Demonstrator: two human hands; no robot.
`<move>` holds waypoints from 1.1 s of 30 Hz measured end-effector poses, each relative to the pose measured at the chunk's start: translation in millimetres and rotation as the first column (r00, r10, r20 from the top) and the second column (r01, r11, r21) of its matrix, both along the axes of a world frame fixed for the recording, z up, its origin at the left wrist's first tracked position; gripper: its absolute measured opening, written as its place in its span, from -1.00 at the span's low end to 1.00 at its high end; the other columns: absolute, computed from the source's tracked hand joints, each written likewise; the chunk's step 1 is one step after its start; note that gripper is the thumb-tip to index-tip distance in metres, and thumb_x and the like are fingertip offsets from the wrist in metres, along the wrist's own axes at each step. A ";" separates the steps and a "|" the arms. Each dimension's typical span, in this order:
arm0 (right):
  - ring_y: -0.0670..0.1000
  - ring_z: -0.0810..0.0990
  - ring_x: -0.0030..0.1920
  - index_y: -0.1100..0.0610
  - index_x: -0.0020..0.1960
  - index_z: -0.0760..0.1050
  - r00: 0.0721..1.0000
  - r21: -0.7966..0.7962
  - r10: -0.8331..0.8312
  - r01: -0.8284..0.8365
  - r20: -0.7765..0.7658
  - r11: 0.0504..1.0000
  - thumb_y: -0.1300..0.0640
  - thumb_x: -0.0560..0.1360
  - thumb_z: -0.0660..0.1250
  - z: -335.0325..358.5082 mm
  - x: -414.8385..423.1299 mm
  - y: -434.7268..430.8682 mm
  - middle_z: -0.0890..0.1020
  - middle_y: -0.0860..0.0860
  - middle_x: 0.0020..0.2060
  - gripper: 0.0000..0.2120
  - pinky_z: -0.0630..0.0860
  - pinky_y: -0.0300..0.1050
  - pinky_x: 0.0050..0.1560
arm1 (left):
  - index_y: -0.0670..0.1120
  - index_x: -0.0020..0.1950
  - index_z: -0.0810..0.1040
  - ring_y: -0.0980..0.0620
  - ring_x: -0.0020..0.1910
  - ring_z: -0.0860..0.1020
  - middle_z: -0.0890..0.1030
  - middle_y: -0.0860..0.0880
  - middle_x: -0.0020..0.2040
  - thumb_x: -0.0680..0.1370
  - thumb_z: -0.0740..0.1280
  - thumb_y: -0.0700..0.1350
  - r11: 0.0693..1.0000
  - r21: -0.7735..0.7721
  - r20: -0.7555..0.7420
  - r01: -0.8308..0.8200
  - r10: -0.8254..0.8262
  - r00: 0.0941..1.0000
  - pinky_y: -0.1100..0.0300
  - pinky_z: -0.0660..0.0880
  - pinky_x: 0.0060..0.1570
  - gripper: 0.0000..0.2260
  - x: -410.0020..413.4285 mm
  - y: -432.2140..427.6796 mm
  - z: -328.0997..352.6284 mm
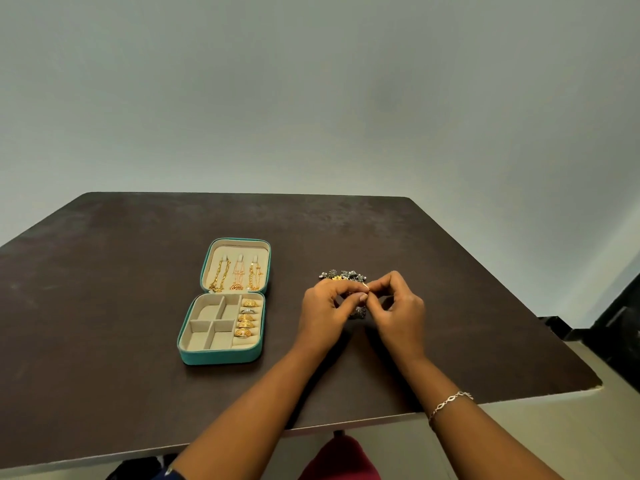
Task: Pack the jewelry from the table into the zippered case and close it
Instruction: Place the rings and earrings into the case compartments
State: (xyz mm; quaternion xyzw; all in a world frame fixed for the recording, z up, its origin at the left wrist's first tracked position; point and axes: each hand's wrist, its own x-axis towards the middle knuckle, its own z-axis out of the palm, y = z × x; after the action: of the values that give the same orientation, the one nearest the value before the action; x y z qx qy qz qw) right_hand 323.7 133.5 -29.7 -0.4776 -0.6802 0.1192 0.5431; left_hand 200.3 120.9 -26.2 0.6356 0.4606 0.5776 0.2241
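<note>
The left hand (323,308) and right hand (398,306) are pinching a small gold piece (366,287) above the unpacked heap of dark metal jewelry (341,275), while the open teal zippered case (221,355) is already holding gold rings (246,318) and gold chains (239,271).

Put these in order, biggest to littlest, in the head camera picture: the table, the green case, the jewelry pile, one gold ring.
1. table
2. green case
3. jewelry pile, partly hidden behind the left hand and right hand, so its full size is unsure
4. gold ring
</note>
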 end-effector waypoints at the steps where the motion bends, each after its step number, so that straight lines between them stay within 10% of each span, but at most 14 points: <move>1: -0.07 0.54 -0.35 0.12 -0.24 0.48 1.000 0.000 0.011 -0.011 0.001 1.000 0.25 0.38 0.41 0.3 -0.2 -0.6 0.59 -0.07 -0.35 -0.88 0.46 -0.18 -0.37 | -0.01 -0.14 0.67 0.20 -0.21 0.54 0.60 0.23 -0.26 0.38 0.36 -0.10 1.000 0.001 -0.007 -0.010 0.010 1.000 0.41 0.39 -0.24 -0.88 -0.3 -0.4 0.3; 13: -0.05 0.59 -0.27 0.18 -0.25 0.57 0.854 -0.133 0.295 -0.383 -0.429 0.914 0.43 0.35 0.39 3.5 4.6 8.8 0.63 -0.02 -0.35 -0.83 0.53 -0.21 -0.20 | -0.05 -0.06 0.66 0.06 -0.10 0.58 0.61 0.09 -0.16 0.46 0.34 -0.27 0.996 -0.074 -0.010 -0.051 0.051 0.999 0.19 0.49 -0.13 -0.83 -5.5 2.0 -0.1; 25: 0.11 0.64 -0.11 0.16 -0.11 0.60 0.820 -0.236 0.357 -0.494 -0.447 0.837 0.42 0.38 0.35 3.3 6.1 9.1 0.66 0.15 -0.15 -0.79 0.58 0.03 -0.07 | -0.04 0.09 0.57 0.09 0.00 0.60 0.63 0.01 0.01 0.48 0.26 -0.36 0.997 -0.070 0.089 0.018 -0.012 0.996 0.27 0.54 -0.01 -0.70 -7.3 -8.9 1.4; 33: 0.02 0.65 -0.25 0.23 -0.11 0.59 0.818 -0.326 0.360 -0.525 -0.449 0.786 0.46 0.36 0.35 10.0 4.9 5.0 0.68 0.08 -0.30 -0.81 0.59 -0.20 -0.20 | -0.03 0.10 0.57 0.09 -0.08 0.63 0.67 -0.07 -0.08 0.51 0.29 -0.26 0.995 -0.099 0.056 -0.001 0.006 0.998 0.13 0.58 -0.05 -0.78 -34.4 -39.2 15.8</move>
State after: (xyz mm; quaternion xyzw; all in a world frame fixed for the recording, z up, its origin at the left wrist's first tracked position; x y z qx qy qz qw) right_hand 328.6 138.5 -19.7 -0.3798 -0.6174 0.4802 0.4939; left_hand 165.9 81.7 -10.4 0.6065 0.4832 0.5722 0.2670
